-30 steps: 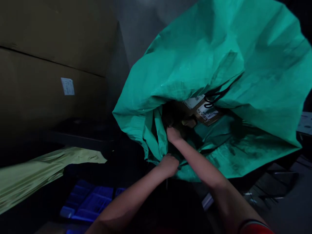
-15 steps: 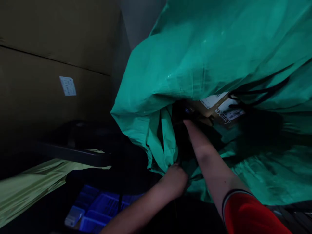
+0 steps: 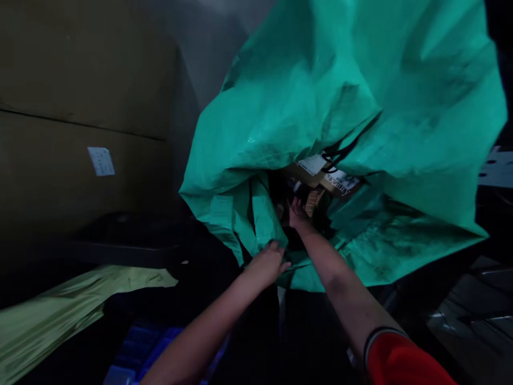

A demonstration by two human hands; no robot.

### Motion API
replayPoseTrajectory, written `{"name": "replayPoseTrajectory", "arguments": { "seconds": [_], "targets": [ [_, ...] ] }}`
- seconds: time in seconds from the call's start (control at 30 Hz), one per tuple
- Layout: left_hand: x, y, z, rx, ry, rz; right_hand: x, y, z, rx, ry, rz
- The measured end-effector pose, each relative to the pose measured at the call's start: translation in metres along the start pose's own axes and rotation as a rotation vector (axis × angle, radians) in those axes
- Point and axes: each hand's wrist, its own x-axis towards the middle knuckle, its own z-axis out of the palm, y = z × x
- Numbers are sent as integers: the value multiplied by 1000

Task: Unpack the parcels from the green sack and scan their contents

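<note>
The near edge of the bag [image 3: 340, 120] is touched by the left hand [image 3: 268, 263]. The right hand [image 3: 298, 215] is held inside, near boxes [image 3: 340, 188] by the far edge; whether either grip is closed on anything cannot be told.

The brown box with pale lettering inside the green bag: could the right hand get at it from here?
Probably yes: the right hand is inside the open green bag, near the brown box, whose lettered side shows. A black cord loops nearby but seems unlikely to block it.
</note>
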Motion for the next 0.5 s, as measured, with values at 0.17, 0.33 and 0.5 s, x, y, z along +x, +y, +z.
{"name": "replayPoseTrajectory", "arguments": {
  "seconds": [0.17, 0.33, 0.5],
  "targets": [
    [-2, 5, -7, -206, 144, -265, -45, 24, -4, 16, 85, 9],
    [-16, 19, -15, 10, 243, -310, -109, 58, -7, 172, 249, -86],
    [29, 39, -61, 223, 448, 210, -148, 24, 9, 185, 468, -158]
  ]
}}
